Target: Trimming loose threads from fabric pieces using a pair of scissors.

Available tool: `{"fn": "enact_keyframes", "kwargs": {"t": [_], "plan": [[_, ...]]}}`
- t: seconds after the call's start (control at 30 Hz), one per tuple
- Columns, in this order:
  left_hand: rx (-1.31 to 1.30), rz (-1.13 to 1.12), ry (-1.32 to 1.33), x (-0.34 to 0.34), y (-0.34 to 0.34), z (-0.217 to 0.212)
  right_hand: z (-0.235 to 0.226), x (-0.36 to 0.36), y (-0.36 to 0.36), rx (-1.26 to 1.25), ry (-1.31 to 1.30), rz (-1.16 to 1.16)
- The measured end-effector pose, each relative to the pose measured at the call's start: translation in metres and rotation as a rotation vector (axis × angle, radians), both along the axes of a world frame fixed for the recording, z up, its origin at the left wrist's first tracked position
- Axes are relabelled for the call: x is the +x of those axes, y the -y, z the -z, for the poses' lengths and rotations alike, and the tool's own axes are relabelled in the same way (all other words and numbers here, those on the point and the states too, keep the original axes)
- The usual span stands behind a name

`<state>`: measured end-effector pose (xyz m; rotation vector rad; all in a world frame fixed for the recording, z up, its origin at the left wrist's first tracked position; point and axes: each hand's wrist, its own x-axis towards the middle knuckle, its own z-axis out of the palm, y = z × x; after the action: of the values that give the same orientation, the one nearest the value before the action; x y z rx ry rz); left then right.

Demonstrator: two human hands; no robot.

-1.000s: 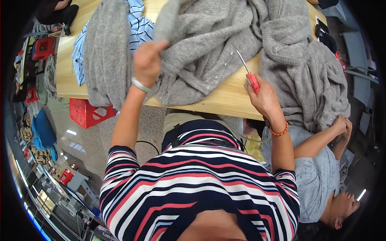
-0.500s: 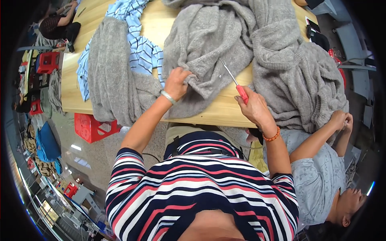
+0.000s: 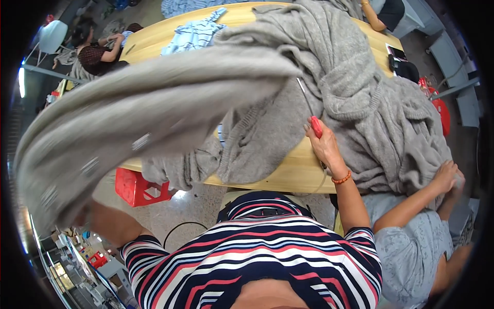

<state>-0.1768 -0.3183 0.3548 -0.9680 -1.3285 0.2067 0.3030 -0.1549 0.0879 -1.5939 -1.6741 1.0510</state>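
Gray knit garment (image 3: 139, 113) spreads in midair, motion-blurred, from approx. mid-bench out past the L edge of the wooden bench (image 3: 296, 166). Co-worker (image 3: 406, 247) in a pale gray top is off the near-R corner, both hands at the end of a gray knit pile (image 3: 381, 113) that runs down the bench's R side. Blue striped cloth (image 3: 190, 38) lies twd the far edge, L of ctr. Red stool (image 3: 131, 188) stands on the floor below the near edge, L side. L hand (image 3: 82, 213), blurred & partly covered, has its grip on the garment's lower end, off the bench. R hand (image 3: 325, 145), over the near edge R of ctr, grips a red-handled tool (image 3: 315, 126) w/ slim metal shaft pointing twd the far edge. Orange bead bracelet (image 3: 341, 178) on R wrist.
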Motion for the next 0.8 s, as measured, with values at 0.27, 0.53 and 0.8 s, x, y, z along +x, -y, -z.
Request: {"fn": "enact_keyframes", "kwargs": {"t": [0.27, 0.53, 0.8], "plan": [[-0.129, 0.483, 0.528, -0.098, 0.036, -0.064, 0.026, -0.041, -0.025, -0.044, 0.115, -0.104], [-0.299, 0.716, 0.593, -0.145, -0.044, -0.045, 0.067, -0.07, -0.028, -0.196, 0.29, -0.095], [0.028, 0.442, 2.132, -0.121, -0.282, 0.231, 0.11, -0.059, 0.009, 0.068, 0.264, -0.101]]}}
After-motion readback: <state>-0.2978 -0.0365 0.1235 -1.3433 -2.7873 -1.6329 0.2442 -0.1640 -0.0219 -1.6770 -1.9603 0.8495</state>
